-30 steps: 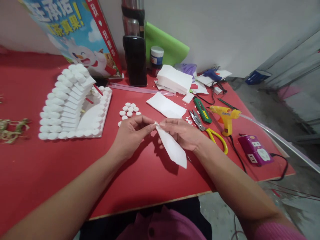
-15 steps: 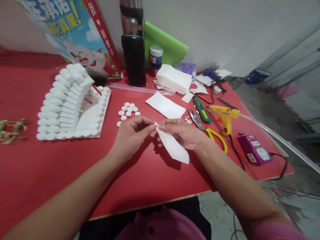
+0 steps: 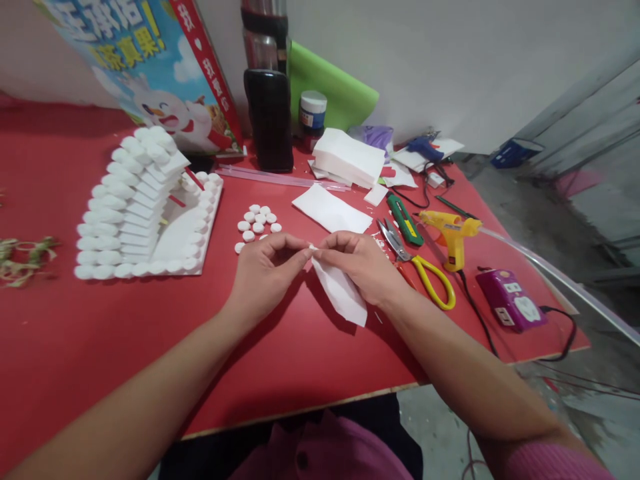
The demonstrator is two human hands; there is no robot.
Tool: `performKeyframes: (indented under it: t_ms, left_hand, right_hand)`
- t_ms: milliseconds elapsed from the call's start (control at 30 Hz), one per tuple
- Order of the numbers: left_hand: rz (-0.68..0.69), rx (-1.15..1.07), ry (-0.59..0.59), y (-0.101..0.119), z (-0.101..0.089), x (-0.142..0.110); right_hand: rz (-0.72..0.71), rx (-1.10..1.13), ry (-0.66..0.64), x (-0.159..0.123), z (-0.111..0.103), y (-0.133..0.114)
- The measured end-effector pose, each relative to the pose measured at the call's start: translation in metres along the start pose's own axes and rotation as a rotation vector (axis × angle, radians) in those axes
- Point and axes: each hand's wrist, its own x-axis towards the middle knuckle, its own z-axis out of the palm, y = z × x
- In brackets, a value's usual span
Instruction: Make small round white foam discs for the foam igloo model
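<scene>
The white strip [image 3: 344, 293] is up in front of me, above the near part of the tabletop [image 3: 280, 380], its narrow end between my fingertips and its wide end hanging toward me. My left hand [image 3: 265, 273] pinches the narrow tip between thumb and finger; my right hand [image 3: 367, 270] grips it just beside that. The tip looks folded or rolled, but my fingers hide most of it. I judge that uneven pressure there could skew or loosen it, and pulling my hands apart could tear it. Just beyond my left hand lie white discs [image 3: 261, 219], which a careless knuckle could scatter. The scissors [image 3: 395, 241] lie near my right forearm, where a sideways sweep might catch them. Farther right, the yellow glue gun [image 3: 453, 230] could topple if its cord were snagged.
</scene>
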Motion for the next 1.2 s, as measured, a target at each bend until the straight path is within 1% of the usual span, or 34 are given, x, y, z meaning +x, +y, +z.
performKeyframes:
  t_ms: [67,133,267,433,533,600,633,700,767,867,900,967,1100,1200]
  left_hand:
    - [0.032,0.032,0.002,-0.001,0.000,0.000]
    - [0.080,0.079,0.006,-0.002,0.000,0.000]
    - [0.267,0.220,0.050,-0.003,0.002,-0.002]
    - [0.525,0.371,0.097,-0.008,0.004,-0.005]
    - [0.617,0.456,0.128,-0.013,0.005,-0.008]
    - [0.650,0.462,0.134,-0.014,0.005,-0.009]
    - [0.648,0.442,0.127,-0.013,0.005,-0.009]
    - [0.592,0.360,0.098,-0.010,0.004,-0.008]
    - [0.471,0.240,0.049,-0.006,0.001,-0.005]
    - [0.247,0.066,-0.053,-0.001,-0.003,0.001]
    - [0.188,0.030,-0.080,-0.001,-0.005,0.003]
    - [0.114,-0.004,-0.109,0.001,-0.007,0.005]
    - [0.082,-0.005,-0.062,0.003,-0.005,0.003]
    - [0.111,0.018,-0.012,0.006,-0.003,0.000]
  right_hand:
    - [0.044,0.008,-0.007,0.001,0.001,0.001]
    - [0.053,0.003,0.013,0.001,0.001,0.001]
    - [-0.021,-0.016,0.079,-0.002,0.005,0.001]
    - [-0.095,-0.014,0.057,-0.006,0.007,0.002]
    - [-0.129,-0.017,0.049,-0.007,0.006,0.003]
    - [-0.148,-0.029,0.052,-0.007,0.005,0.003]
    - [-0.158,-0.044,0.051,-0.007,0.004,0.002]
    - [-0.175,-0.092,0.036,-0.007,-0.001,-0.001]
    - [-0.193,-0.166,-0.014,-0.007,-0.006,-0.005]
    - [-0.220,-0.291,-0.123,-0.005,-0.015,-0.012]
    - [-0.234,-0.324,-0.148,-0.005,-0.018,-0.014]
    - [-0.260,-0.368,-0.172,-0.004,-0.021,-0.015]
    - [-0.273,-0.383,-0.177,-0.003,-0.021,-0.015]
    - [-0.277,-0.362,-0.182,-0.003,-0.020,-0.014]
